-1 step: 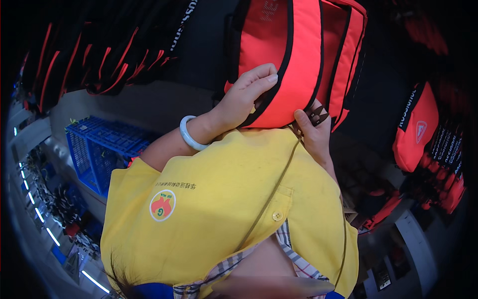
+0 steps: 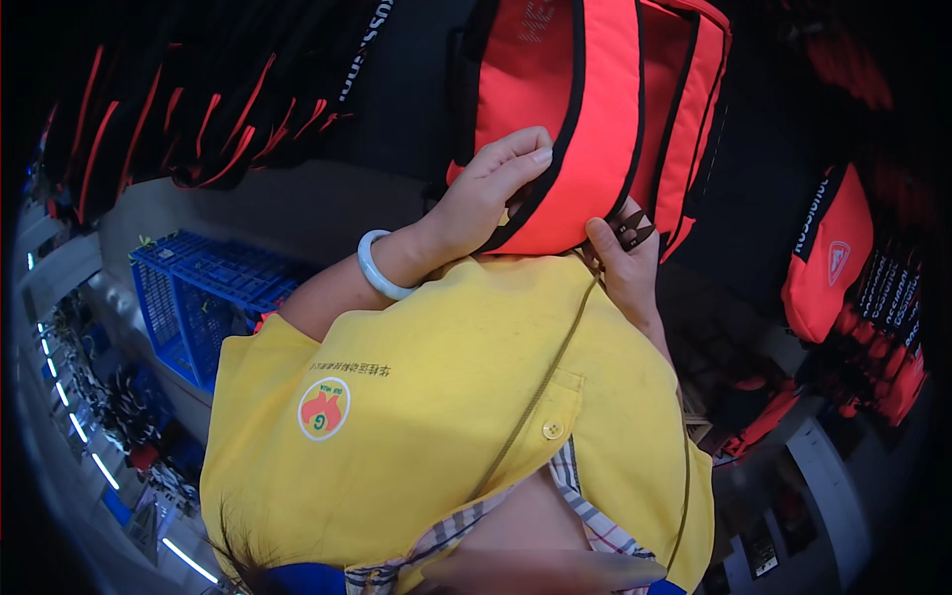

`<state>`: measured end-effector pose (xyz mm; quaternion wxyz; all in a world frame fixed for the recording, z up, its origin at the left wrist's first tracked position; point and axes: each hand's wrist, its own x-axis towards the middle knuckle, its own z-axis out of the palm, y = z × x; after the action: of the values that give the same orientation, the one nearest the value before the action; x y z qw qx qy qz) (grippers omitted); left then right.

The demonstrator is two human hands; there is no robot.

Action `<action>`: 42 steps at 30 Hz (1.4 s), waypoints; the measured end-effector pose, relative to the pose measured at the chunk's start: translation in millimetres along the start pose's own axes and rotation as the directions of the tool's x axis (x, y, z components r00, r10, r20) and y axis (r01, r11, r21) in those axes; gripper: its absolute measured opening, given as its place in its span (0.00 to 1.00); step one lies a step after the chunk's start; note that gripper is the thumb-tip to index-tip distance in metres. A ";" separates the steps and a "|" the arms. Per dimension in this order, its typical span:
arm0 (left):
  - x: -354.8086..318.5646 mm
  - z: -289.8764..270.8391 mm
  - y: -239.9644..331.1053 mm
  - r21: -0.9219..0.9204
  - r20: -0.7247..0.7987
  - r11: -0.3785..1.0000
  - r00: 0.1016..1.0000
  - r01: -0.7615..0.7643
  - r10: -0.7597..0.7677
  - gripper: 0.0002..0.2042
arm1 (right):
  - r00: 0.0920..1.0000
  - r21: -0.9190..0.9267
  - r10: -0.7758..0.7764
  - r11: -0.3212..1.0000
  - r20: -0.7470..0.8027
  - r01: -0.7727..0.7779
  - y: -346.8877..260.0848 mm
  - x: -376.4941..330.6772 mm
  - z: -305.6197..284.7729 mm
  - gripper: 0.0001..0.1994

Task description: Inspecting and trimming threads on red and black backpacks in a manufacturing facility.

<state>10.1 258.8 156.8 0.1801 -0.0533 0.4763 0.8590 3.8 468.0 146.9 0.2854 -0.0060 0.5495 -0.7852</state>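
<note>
A red bag with black trim [image 2: 605, 119] lies before me at the top of the view, one red panel edged in black binding curving toward my body. On its left side my left hand [image 2: 486, 193] is closed on that panel's black-bound edge, thumb and curled forefinger pinching it; the other fingers are hidden underneath. My right hand [image 2: 630, 260] grips the panel's right lower edge, thumb on top and fingers tucked behind. A small dark looped item [image 2: 635, 231] sits at its fingers; its kind cannot be made out.
At left stands a blue plastic crate [image 2: 188, 307]. Black bags with red piping [image 2: 208, 129] are stacked at the upper left. A red and black pouch-shaped piece [image 2: 838, 263] lies at the right, beside a pile of similar red and black pieces [image 2: 883, 357].
</note>
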 end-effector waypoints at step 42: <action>7.8 -41.5 8.7 -0.524 0.207 0.814 0.965 0.249 -0.162 0.30 | 0.978 0.287 0.202 0.935 0.058 -0.210 -22.9 43.4 32.9 0.14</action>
<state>-3.6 221.9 139.3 0.2852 -0.0878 0.1880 0.9358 -32.0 425.4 166.6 0.3714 0.0832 0.4215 -0.8231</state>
